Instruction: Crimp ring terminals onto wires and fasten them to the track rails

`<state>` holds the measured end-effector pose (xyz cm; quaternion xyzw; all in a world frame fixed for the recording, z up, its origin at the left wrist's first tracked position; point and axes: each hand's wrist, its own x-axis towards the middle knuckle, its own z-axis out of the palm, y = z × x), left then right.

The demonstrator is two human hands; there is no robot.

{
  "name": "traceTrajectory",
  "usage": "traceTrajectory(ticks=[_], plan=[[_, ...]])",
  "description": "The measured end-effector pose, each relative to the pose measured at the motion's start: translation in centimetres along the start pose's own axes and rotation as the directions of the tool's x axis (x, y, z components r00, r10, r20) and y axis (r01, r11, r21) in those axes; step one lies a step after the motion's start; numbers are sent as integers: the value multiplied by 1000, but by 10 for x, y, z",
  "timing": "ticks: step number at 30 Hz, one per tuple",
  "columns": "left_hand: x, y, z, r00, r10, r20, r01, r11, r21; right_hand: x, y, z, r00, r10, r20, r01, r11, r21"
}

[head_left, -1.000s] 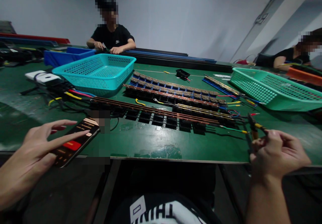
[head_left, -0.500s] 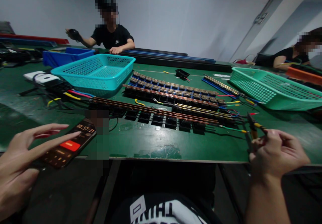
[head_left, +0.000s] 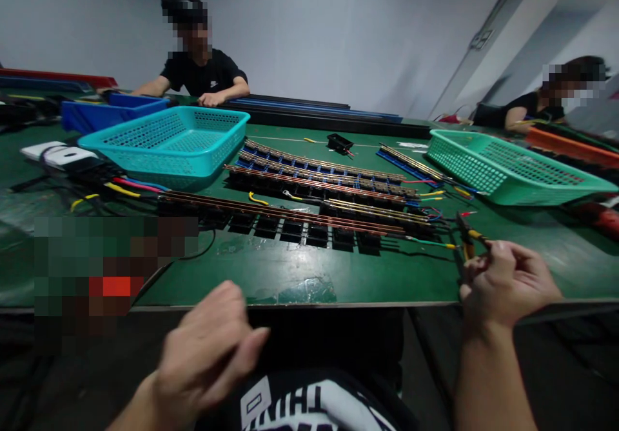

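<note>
Low in front of the table edge is my left hand (head_left: 207,344), slightly blurred, its fingers curled in and the thumb sticking out; I see nothing in it. A phone (head_left: 116,286) lies to its left on the table's front edge, mostly pixelated with a red patch showing. My right hand (head_left: 507,282) grips a pair of pliers (head_left: 467,234) with yellow-orange handles, jaws pointing up and away. Close to the jaws are a green wire with a yellow end (head_left: 432,244) and a red-tipped lead (head_left: 468,213). Left of them stretches a long strip of black blocks with copper rods (head_left: 290,217).
More rod strips (head_left: 329,170) lie behind. A turquoise basket (head_left: 193,157) stands left, a green basket (head_left: 512,176) right. A small black box (head_left: 340,143) sits farther back. Cables and a white device (head_left: 60,153) lie left. Two people (head_left: 203,73) sit across and at the right.
My left hand has moved right, away from the phone, and its spread fingers have curled in. My right hand keeps the pliers. The view has shifted slightly; the person opposite has lowered one hand.
</note>
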<state>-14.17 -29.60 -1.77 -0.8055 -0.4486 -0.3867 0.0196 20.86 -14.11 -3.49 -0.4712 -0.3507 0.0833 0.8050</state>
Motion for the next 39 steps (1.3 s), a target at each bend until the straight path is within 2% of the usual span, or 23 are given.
traceTrajectory(ticks=[1,3,6,8,10,12,14,17,19,21,27,34,39], plan=[[18,10,16,995,98,12,-97,994,-52,0,1,0,1000,0,-2,0,1000,9],[55,30,43,951,283,122,-274,958,-81,1,1,-1,1000,-1,3,1,999,40],[108,49,73,883,392,258,-390,919,-62,1,0,-2,1000,4,26,-6,996,92],[142,55,94,865,416,283,-430,903,-11,1,-1,-3,1000,5,28,-8,993,119],[173,55,120,885,374,276,-406,911,67,3,-1,-4,1000,12,29,-16,989,145],[199,50,150,934,263,241,-303,942,147,4,0,-5,999,23,36,-29,986,166],[219,42,179,964,124,235,-175,962,212,5,1,-5,999,25,33,-31,983,180],[234,30,207,958,-73,276,-2,966,259,7,1,-6,999,38,31,-43,981,190],[237,24,215,926,-142,351,57,968,243,7,1,-6,998,52,37,-58,979,193],[236,21,217,906,-144,398,60,975,215,6,0,-5,997,60,44,-67,978,196],[232,21,213,942,-127,312,45,965,258,4,-2,-4,997,60,51,-69,976,206],[231,19,211,945,-88,314,5,967,256,1,-1,-1,1000,-7,11,5,986,166],[231,19,211,946,-89,313,11,970,242,0,-14,-3,1000,-23,-17,25,996,86]])
